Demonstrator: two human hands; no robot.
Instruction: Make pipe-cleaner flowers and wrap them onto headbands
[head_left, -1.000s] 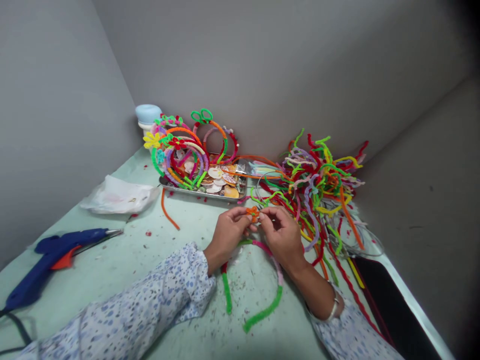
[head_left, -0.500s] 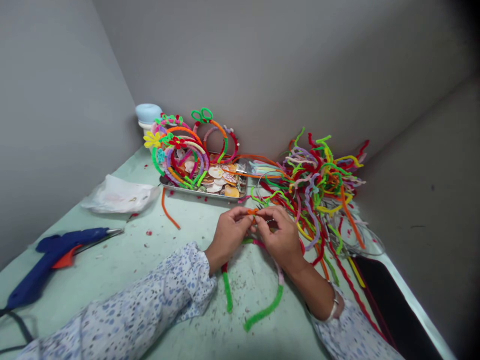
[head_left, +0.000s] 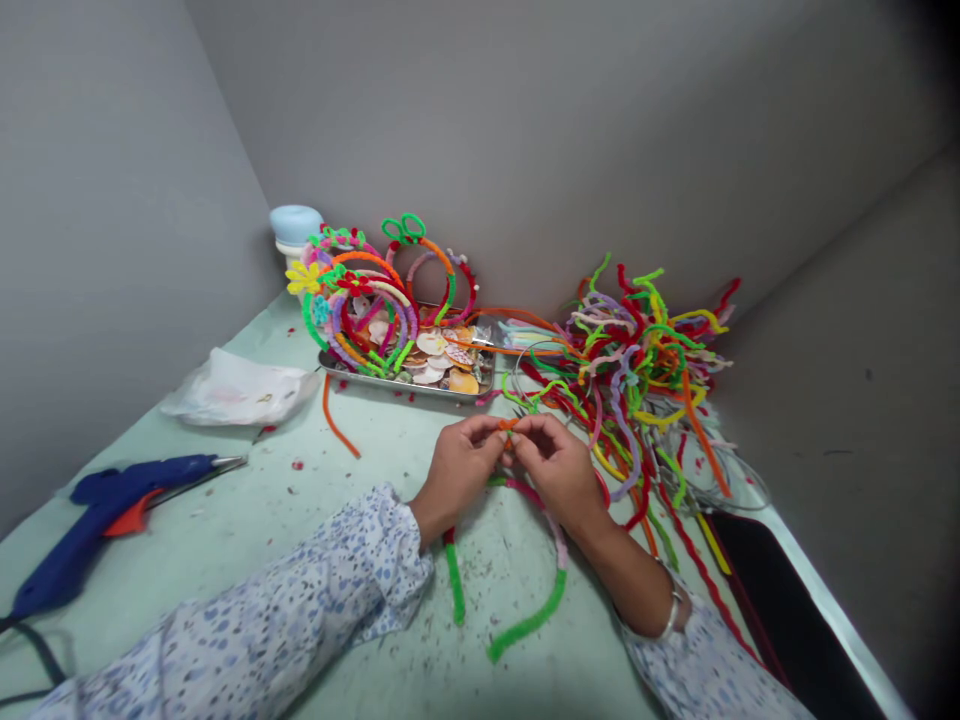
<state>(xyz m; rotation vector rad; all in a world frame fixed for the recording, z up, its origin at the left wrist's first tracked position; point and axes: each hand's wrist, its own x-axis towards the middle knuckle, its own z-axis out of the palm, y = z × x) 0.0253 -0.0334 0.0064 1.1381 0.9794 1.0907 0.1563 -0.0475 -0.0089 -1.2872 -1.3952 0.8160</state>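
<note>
Orange fuzzy small piece (head_left: pixel 508 426) is pinched between thumb and fingers of both left hand (head_left: pixel 459 465) and right hand (head_left: pixel 564 472). Curved green-pink-red fuzzy band (head_left: pixel 561 556), partly hidden by hands, on pale-green tabletop (head_left: pixel 390 440).

glue gun (head_left: pixel 90 522): left | headband (head_left: pixel 559 588): centre | tray (head_left: pixel 405 388): behind | pipe cleaners (head_left: pixel 637 345): right

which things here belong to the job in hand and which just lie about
Likely the job:
orange piece, pinched by left hand and right hand
multicoloured band below
fuzzy stems, similar material

Apparently lying about:
glue gun, untouched
plastic bag
shells
blue-lidded container
</note>
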